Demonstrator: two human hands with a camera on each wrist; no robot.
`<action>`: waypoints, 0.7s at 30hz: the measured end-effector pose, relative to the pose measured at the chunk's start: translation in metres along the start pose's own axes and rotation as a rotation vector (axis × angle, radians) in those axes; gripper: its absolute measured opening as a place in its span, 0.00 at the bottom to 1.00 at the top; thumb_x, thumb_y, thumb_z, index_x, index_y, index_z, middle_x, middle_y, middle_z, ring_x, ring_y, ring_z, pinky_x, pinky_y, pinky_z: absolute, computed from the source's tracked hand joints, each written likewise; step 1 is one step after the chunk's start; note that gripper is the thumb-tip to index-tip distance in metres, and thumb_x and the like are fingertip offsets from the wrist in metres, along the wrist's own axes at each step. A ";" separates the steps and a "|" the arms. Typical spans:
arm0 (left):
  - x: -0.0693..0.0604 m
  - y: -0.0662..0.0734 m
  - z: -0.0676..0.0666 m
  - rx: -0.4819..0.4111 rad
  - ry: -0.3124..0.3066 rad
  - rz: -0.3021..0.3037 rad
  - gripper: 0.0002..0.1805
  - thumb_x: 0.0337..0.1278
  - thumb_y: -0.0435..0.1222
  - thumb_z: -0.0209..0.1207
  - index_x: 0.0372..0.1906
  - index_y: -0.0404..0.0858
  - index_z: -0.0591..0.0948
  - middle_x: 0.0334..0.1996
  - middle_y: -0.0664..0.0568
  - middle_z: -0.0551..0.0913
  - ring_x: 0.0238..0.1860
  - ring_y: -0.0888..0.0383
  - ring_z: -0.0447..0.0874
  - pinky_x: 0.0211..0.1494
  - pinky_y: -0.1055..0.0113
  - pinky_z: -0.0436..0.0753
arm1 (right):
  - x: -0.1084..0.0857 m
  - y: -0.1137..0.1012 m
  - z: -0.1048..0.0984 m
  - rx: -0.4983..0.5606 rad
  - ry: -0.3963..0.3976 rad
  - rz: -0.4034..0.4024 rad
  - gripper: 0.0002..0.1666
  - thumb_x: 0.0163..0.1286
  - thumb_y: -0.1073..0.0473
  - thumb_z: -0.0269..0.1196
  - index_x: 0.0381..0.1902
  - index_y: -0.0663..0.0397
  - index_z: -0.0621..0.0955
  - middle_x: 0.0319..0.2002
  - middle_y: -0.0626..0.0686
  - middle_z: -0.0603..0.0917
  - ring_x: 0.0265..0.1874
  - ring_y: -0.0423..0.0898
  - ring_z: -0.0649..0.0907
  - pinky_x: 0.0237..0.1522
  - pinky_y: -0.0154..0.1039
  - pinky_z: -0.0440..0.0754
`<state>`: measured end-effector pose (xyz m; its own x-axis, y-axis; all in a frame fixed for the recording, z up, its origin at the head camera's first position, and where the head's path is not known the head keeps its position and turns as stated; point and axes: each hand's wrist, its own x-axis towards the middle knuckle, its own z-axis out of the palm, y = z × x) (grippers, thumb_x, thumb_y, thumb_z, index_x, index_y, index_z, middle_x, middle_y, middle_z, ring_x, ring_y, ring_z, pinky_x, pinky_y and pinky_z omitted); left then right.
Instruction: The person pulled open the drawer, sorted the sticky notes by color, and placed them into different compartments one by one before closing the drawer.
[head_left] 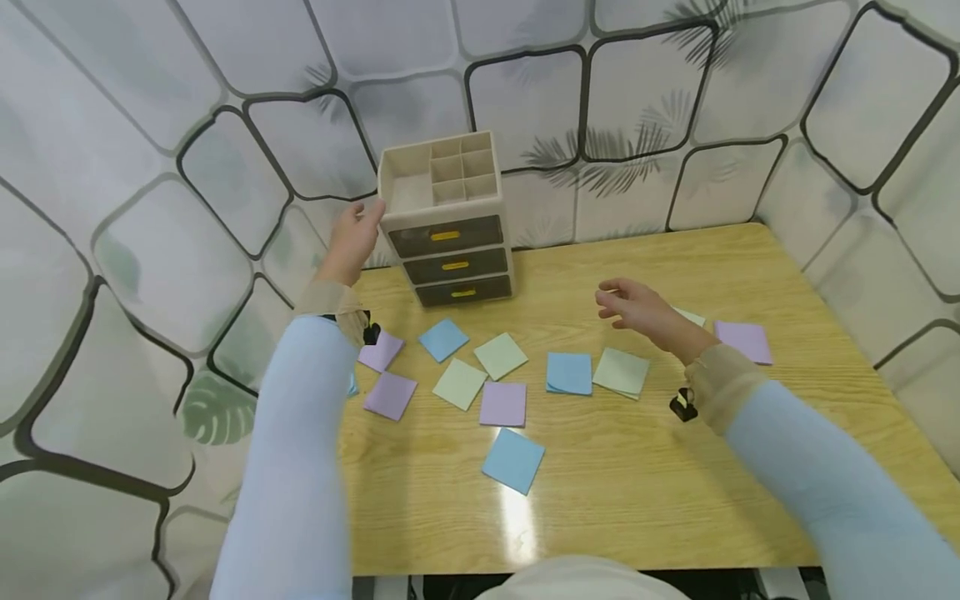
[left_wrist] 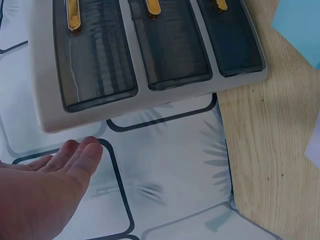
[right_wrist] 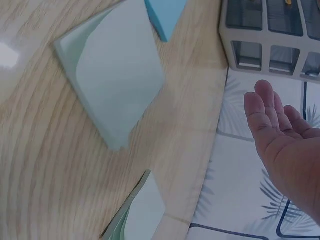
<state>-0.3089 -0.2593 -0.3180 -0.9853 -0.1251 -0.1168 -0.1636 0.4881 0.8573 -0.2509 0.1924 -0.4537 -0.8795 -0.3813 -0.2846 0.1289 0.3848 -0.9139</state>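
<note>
A cream desktop drawer organizer stands at the back of the table, with three dark drawers with yellow handles and open compartments on top. My left hand is at its upper left edge, fingers extended; whether they touch it I cannot tell. In the left wrist view the organizer is tilted across the top, beyond the left hand. Over the table's right half hovers my right hand, fingers loosely bent and holding nothing. Below it lies a green sticky-note pad, seen also as a green pad with a lifting sheet.
Several blue, green and purple sticky notes lie across the wooden table, including a blue one near the front and a purple one at the right. A patterned white wall covering rises behind and at both sides.
</note>
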 end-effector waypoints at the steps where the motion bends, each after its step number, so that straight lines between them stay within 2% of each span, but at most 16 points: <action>1: 0.002 0.002 0.002 -0.006 -0.015 -0.002 0.49 0.80 0.64 0.43 0.88 0.39 0.44 0.84 0.40 0.59 0.82 0.44 0.64 0.85 0.50 0.64 | 0.000 0.001 -0.002 0.005 0.003 0.005 0.42 0.88 0.42 0.48 0.85 0.61 0.52 0.81 0.70 0.61 0.76 0.68 0.69 0.76 0.66 0.69; 5: 0.010 0.005 0.008 -0.041 -0.070 -0.032 0.49 0.80 0.64 0.42 0.88 0.39 0.42 0.86 0.41 0.54 0.83 0.43 0.61 0.86 0.51 0.63 | 0.000 0.005 -0.009 0.004 0.011 0.026 0.42 0.88 0.43 0.47 0.85 0.62 0.51 0.81 0.70 0.60 0.76 0.68 0.69 0.77 0.66 0.69; 8: 0.014 0.006 0.012 -0.062 -0.102 -0.027 0.45 0.81 0.63 0.41 0.88 0.42 0.48 0.87 0.44 0.52 0.84 0.44 0.57 0.86 0.49 0.61 | 0.001 0.006 -0.011 0.006 0.022 0.035 0.42 0.89 0.43 0.47 0.86 0.61 0.49 0.82 0.70 0.59 0.76 0.68 0.69 0.77 0.66 0.69; 9: 0.015 0.007 0.013 -0.066 -0.104 -0.021 0.43 0.82 0.62 0.41 0.88 0.43 0.50 0.86 0.44 0.54 0.83 0.47 0.58 0.86 0.49 0.62 | 0.001 0.006 -0.011 0.007 0.027 0.037 0.42 0.89 0.43 0.47 0.86 0.61 0.49 0.81 0.70 0.59 0.76 0.68 0.69 0.77 0.66 0.69; 10: 0.017 0.007 0.014 -0.061 -0.099 -0.013 0.41 0.83 0.61 0.41 0.87 0.43 0.55 0.81 0.44 0.65 0.78 0.48 0.67 0.83 0.52 0.68 | 0.001 0.005 -0.011 0.007 0.031 0.037 0.43 0.88 0.43 0.47 0.86 0.60 0.49 0.81 0.70 0.60 0.76 0.68 0.69 0.76 0.66 0.69; 11: 0.018 0.007 0.016 -0.056 -0.090 -0.005 0.38 0.84 0.59 0.40 0.85 0.44 0.59 0.71 0.44 0.77 0.68 0.52 0.77 0.76 0.57 0.74 | 0.002 0.004 -0.012 0.007 0.033 0.036 0.43 0.88 0.43 0.47 0.86 0.60 0.48 0.81 0.71 0.60 0.76 0.68 0.69 0.76 0.66 0.69; 12: 0.019 0.007 0.017 -0.055 -0.077 0.001 0.36 0.85 0.58 0.40 0.84 0.43 0.62 0.57 0.46 0.83 0.55 0.55 0.82 0.66 0.61 0.79 | 0.002 0.003 -0.012 0.012 0.034 0.035 0.43 0.88 0.43 0.47 0.86 0.60 0.49 0.81 0.71 0.60 0.76 0.68 0.70 0.77 0.66 0.69; 13: 0.019 0.007 0.018 -0.048 -0.066 -0.001 0.34 0.85 0.57 0.39 0.82 0.42 0.64 0.45 0.49 0.83 0.43 0.59 0.80 0.56 0.65 0.79 | 0.002 0.001 -0.012 0.014 0.033 0.034 0.43 0.88 0.42 0.48 0.86 0.60 0.49 0.81 0.70 0.60 0.76 0.68 0.70 0.77 0.65 0.69; 14: 0.020 0.007 0.019 -0.039 -0.057 0.000 0.33 0.86 0.55 0.39 0.81 0.41 0.65 0.37 0.54 0.79 0.36 0.62 0.74 0.49 0.67 0.76 | 0.003 0.000 -0.012 0.011 0.031 0.031 0.44 0.88 0.42 0.48 0.86 0.60 0.49 0.81 0.70 0.60 0.76 0.68 0.70 0.77 0.65 0.69; 16: 0.022 0.008 0.021 -0.016 -0.036 -0.002 0.32 0.87 0.53 0.38 0.79 0.39 0.67 0.30 0.58 0.68 0.28 0.63 0.62 0.38 0.68 0.67 | 0.004 -0.004 -0.011 0.006 0.030 0.025 0.44 0.87 0.41 0.49 0.86 0.60 0.50 0.81 0.70 0.61 0.76 0.67 0.70 0.77 0.65 0.69; 18: 0.023 0.009 0.024 -0.004 -0.022 -0.006 0.32 0.87 0.51 0.38 0.80 0.37 0.65 0.41 0.55 0.73 0.36 0.63 0.66 0.41 0.69 0.68 | 0.006 -0.007 -0.011 -0.001 0.028 0.016 0.44 0.87 0.41 0.49 0.86 0.60 0.51 0.81 0.70 0.61 0.76 0.67 0.71 0.77 0.64 0.70; 21: 0.025 0.013 0.028 -0.001 0.003 -0.018 0.31 0.85 0.47 0.38 0.81 0.36 0.63 0.55 0.47 0.73 0.43 0.60 0.66 0.44 0.68 0.70 | 0.011 -0.013 -0.010 -0.018 0.031 0.004 0.44 0.87 0.40 0.49 0.86 0.59 0.51 0.81 0.69 0.62 0.75 0.67 0.72 0.76 0.64 0.70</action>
<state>-0.3369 -0.2316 -0.3240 -0.9820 -0.1365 -0.1303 -0.1809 0.4849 0.8556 -0.2671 0.1913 -0.4420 -0.8929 -0.3536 -0.2786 0.1243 0.4012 -0.9075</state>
